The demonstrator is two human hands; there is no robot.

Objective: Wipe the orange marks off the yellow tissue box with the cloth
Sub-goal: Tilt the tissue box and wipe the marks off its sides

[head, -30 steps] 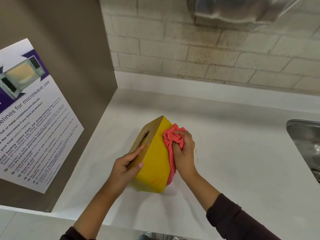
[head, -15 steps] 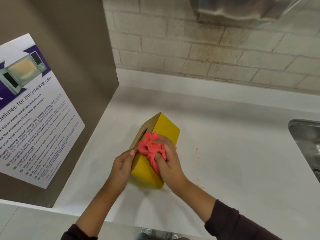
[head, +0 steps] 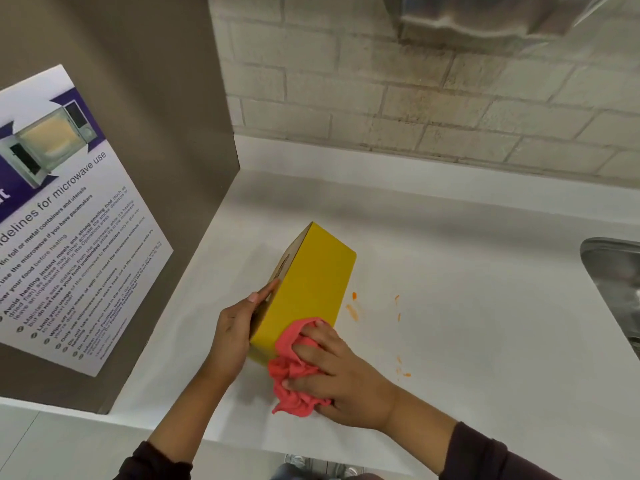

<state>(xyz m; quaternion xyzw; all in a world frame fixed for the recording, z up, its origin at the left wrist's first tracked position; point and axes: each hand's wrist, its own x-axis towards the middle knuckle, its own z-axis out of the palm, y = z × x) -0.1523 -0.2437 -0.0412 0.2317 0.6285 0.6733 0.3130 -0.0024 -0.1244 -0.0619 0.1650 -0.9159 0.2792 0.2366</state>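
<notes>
A yellow tissue box (head: pixel 311 285) lies on its side on the white counter (head: pixel 467 323), its brown slotted face turned left. My left hand (head: pixel 239 327) grips that left face near the slot. My right hand (head: pixel 336 372) clutches a bunched red cloth (head: pixel 294 372) and presses it on the box's near lower corner. The yellow face that shows looks clean of marks; the part under the cloth is hidden.
Orange smears (head: pixel 352 310) and small orange specks (head: pixel 398 308) dot the counter right of the box. A metal sink (head: pixel 616 292) sits at the right edge. A brown panel with a microwave poster (head: pixel 69 220) stands on the left. A brick wall runs behind.
My right hand slid the cloth from the box's far end down to its near corner. The box's yellow face is now uncovered, and my left hand shifted along the slotted face.
</notes>
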